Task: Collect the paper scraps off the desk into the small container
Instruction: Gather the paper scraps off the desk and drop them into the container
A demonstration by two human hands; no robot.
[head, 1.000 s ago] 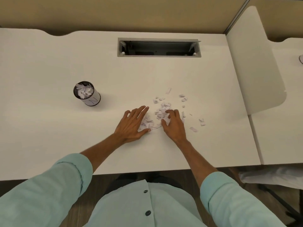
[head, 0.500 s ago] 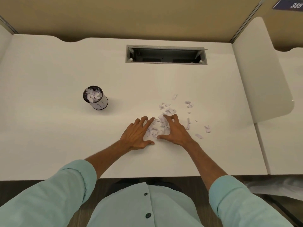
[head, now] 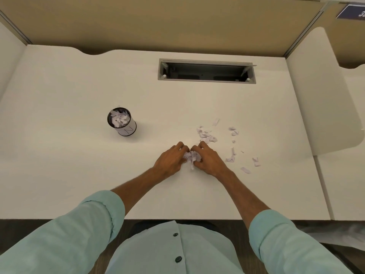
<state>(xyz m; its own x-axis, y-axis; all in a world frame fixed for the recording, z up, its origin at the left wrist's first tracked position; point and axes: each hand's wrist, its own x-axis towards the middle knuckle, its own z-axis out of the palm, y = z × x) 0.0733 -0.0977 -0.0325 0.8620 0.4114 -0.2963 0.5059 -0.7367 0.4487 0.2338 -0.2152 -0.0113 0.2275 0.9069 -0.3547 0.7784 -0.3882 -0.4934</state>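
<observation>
White desk (head: pixel 79 165) | left hand (head: pixel 169 159) and right hand (head: pixel 209 161), frame centre, fingers curled around scrap clump (head: pixel 192 156) | loose scraps (head: pixel 206 135) to the right | container (head: pixel 121 122) centre-left

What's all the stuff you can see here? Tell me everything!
desk: one, white, underneath everything
small container: one, dark with white label, left of hands
container scraps: many, white, inside container
gathered scraps: one bunch, white, between both hands
loose scraps: many, white, beyond and right of hands
cable slot: one, grey, desk's back
side divider: one, white, right
left hand: one, gripping the bunch
right hand: one, gripping the bunch
sleeves: two, mint green, bottom
</observation>
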